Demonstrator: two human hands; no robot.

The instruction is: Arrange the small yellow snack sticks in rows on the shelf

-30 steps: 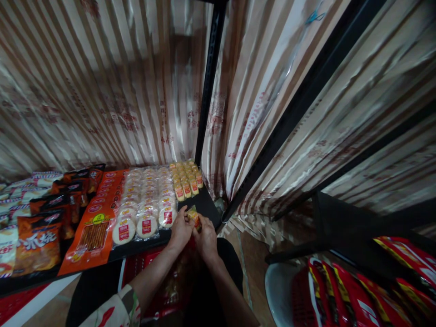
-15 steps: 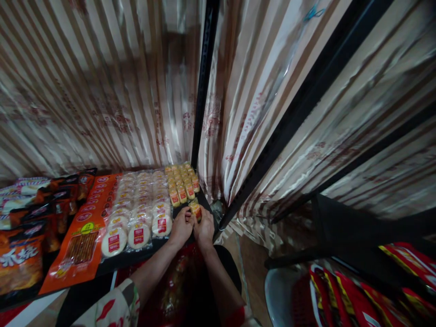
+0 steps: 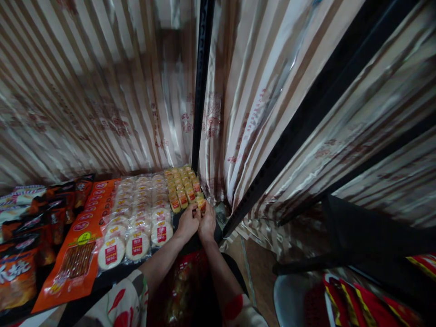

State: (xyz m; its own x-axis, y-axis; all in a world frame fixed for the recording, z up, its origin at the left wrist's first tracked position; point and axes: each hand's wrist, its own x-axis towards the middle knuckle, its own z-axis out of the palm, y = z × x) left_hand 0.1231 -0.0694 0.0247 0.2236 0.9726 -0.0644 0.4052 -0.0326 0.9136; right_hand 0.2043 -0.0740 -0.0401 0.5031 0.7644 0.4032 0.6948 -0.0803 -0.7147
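Observation:
A small yellow snack packet (image 3: 200, 204) with a red label is at the front right end of the rows of matching yellow packets (image 3: 182, 182). My right hand (image 3: 206, 225) has its fingers closed round the packet's near end. Pressed in from the left side, my left hand (image 3: 188, 225) has its fingertips bent together against the same packet. My palms hide its lower part. Just left of my hands lie rows of round white rice crackers (image 3: 161, 232) in clear wrappers with red labels.
Farther left are a large orange bag of stick snacks (image 3: 73, 265) and orange-black snack bags (image 3: 17, 277). A black upright post (image 3: 200, 91) stands behind the shelf, with striped sheeting (image 3: 136, 91) around. Red packages (image 3: 371, 304) and a pale tub (image 3: 286, 295) are at lower right.
Both hands have moved the yellow packet away from me and slightly right, up against the front of the yellow rows. The view has shifted slightly.

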